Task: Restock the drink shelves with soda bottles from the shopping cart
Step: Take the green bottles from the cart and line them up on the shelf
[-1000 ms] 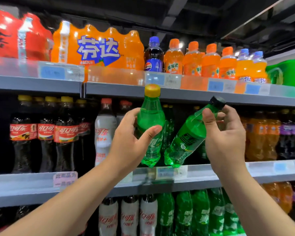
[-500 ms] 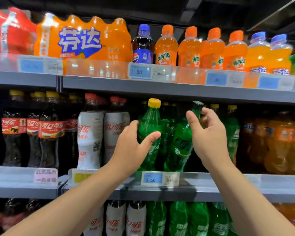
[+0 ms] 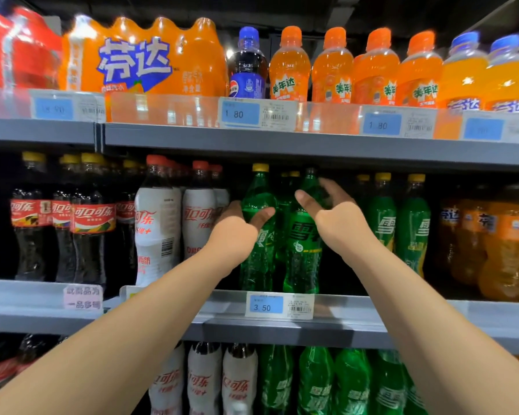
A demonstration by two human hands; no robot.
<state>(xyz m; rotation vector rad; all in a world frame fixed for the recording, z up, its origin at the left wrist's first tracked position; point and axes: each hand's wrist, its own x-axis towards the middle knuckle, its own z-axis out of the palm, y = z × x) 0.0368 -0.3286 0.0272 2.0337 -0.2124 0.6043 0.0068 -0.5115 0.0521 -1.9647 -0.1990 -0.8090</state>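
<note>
At the front edge of the middle shelf (image 3: 357,313), the dark-capped green bottle (image 3: 301,265) now stands upright just beside the yellow-capped green bottle (image 3: 259,265). A second ago it was tilted in the air before the shelf. I judge this pair placed, with only the letting go left. Both are glossy, clear green plastic, narrow-necked, waisted and dimpled low down. The left hand (image 3: 237,232) wraps the yellow-capped bottle, thumb across its front. The right hand (image 3: 339,220) straddles the other's shoulder with loose fingers; whether it grips I cannot tell. A small blue price tag (image 3: 279,305) sits below them.
</note>
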